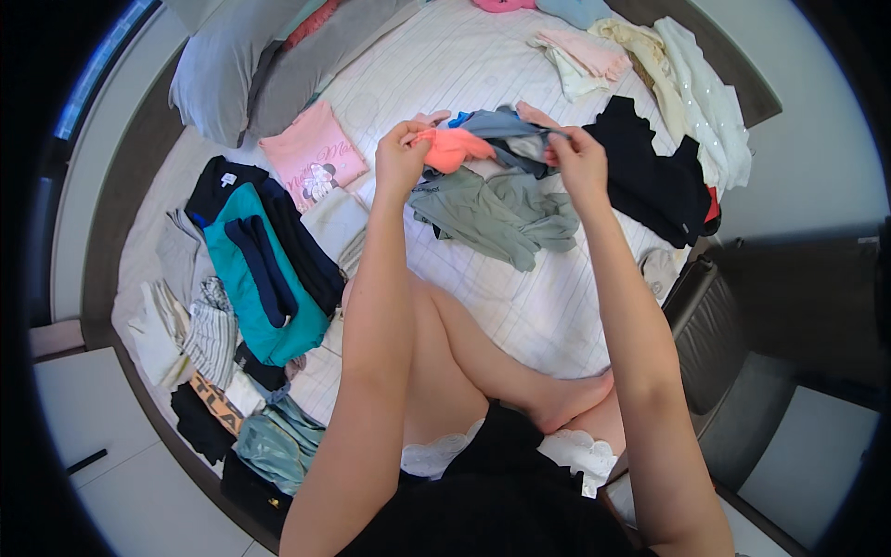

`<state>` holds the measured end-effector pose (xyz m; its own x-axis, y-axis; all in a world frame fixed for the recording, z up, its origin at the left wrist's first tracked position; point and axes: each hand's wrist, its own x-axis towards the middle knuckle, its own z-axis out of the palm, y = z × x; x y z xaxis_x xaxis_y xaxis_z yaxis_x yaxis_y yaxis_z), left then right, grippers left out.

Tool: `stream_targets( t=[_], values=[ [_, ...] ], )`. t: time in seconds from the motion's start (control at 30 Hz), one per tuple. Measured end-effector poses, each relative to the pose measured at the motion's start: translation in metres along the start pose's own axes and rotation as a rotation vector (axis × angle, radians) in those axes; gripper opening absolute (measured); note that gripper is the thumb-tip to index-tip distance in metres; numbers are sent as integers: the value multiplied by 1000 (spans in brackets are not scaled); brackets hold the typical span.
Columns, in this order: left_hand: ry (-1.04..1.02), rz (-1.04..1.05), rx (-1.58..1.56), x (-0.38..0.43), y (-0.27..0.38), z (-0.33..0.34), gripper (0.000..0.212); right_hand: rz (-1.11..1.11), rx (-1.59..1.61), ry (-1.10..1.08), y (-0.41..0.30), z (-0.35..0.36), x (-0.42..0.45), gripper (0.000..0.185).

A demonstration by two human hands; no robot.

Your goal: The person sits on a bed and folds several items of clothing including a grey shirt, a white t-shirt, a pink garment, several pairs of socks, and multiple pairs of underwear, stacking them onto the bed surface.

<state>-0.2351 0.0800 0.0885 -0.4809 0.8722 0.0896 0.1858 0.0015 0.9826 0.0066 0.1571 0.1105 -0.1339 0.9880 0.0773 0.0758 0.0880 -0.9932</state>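
A bright coral piece of clothing (pixel 452 150) hangs bunched from my left hand (pixel 402 160), pinched between thumb and fingers. My right hand (pixel 581 160) is level with it and pinches the edge of a grey-blue garment (pixel 498 125). Whether the coral and grey-blue parts belong to one item I cannot tell. Both are held over a loose heap of clothes, where bits of pink and blue cloth show. Just below my hands lies a crumpled sage-green garment (pixel 494 212), spread on the bed. A black garment (pixel 651 170) lies flat to the right of my right hand.
Folded clothes, including a teal garment (pixel 257 278) and a pink printed shirt (pixel 317 157), cover the left side of the striped bed sheet (pixel 480 310). Grey pillows (pixel 292 76) lean at the upper left. White clothes (pixel 703 90) hang over the right edge near a dark leather chair (pixel 706 334).
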Motion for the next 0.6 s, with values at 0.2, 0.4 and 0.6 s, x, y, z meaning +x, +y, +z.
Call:
stream_targets(
  t=[0.2, 0.4, 0.6],
  values=[
    [152, -47, -429, 7, 15, -19, 10, -44, -37, 127, -24, -22, -3, 11],
    [322, 76, -726, 13, 13, -24, 8, -167, -519, 155, 17, -26, -15, 41],
    [91, 44, -1033, 14, 10, -30, 11, -459, -423, -280, -35, 88, -66, 36]
  ],
)
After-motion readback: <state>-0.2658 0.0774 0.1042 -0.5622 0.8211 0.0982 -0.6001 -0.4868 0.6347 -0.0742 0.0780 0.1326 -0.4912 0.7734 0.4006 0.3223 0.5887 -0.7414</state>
